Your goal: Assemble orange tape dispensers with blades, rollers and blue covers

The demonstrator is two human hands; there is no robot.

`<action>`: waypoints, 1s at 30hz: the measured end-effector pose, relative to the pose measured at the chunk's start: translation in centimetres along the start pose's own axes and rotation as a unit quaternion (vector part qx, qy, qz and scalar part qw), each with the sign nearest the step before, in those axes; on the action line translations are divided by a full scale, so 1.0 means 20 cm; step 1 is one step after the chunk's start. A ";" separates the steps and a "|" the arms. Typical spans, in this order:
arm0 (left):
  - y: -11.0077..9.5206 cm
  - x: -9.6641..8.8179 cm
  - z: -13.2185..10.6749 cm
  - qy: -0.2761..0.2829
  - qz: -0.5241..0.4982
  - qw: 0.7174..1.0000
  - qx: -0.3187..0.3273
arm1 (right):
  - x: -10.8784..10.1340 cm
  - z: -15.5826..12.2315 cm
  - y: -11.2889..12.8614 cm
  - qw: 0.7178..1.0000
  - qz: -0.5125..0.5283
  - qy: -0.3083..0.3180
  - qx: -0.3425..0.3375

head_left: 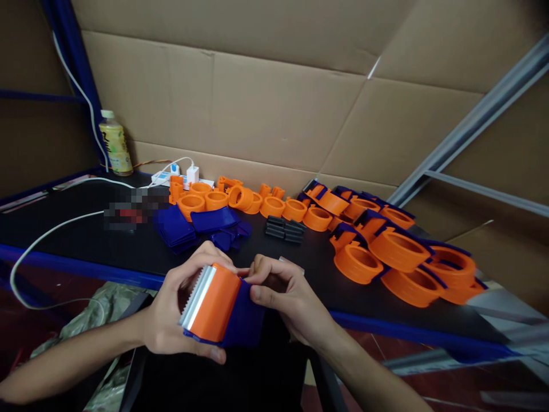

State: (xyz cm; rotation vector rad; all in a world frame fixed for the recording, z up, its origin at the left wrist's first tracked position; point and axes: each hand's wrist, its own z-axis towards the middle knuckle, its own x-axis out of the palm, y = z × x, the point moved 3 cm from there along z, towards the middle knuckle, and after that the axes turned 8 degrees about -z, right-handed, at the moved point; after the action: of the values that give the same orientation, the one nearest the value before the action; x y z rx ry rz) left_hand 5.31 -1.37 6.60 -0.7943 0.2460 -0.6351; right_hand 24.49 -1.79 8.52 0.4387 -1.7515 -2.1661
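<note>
Dispenser's feel: your orange tape dispenser (219, 304) is probably light, stiff and smooth, its blue plastic flap (245, 323) likely bendier — grip the sides, clear of the serrated metal blade (198, 296).
Colours: glossy orange body, silvery teeth, dark blue flap.
Left hand (165, 315): you clasp the dispenser.
Right hand (294, 294): your thumb and fingers pinch the flap's upper edge.
Place: between your hands, at the black table's (124, 249) near side.

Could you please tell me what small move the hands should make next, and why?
Perhaps the right hand should press the blue piece toward the orange part: it pinches the blue piece's upper edge beside that part, while the left hand holds the orange part from its toothed metal strip's side.
</note>
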 end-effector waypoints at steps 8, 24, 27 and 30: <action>0.06 0.05 -0.02 -0.172 -0.116 0.971 -0.118 | 0.02 -0.16 0.13 0.819 -0.507 -0.077 -0.258; 0.20 0.03 0.03 -0.127 -0.179 0.958 -0.184 | -0.57 -0.10 0.21 0.659 -0.674 -0.325 -0.078; 0.22 0.02 0.03 -0.113 -0.158 0.963 -0.186 | -0.73 -0.04 0.20 0.584 -0.737 -0.339 0.021; 0.22 0.02 0.03 -0.100 -0.146 0.965 -0.193 | -0.84 0.00 0.15 0.551 -0.769 -0.304 0.114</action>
State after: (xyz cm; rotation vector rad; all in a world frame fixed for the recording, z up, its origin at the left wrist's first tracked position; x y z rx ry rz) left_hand 7.81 1.07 3.86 -1.2778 0.0649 -0.7897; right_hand 39.74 4.87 12.17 2.2513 -2.3263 -3.3919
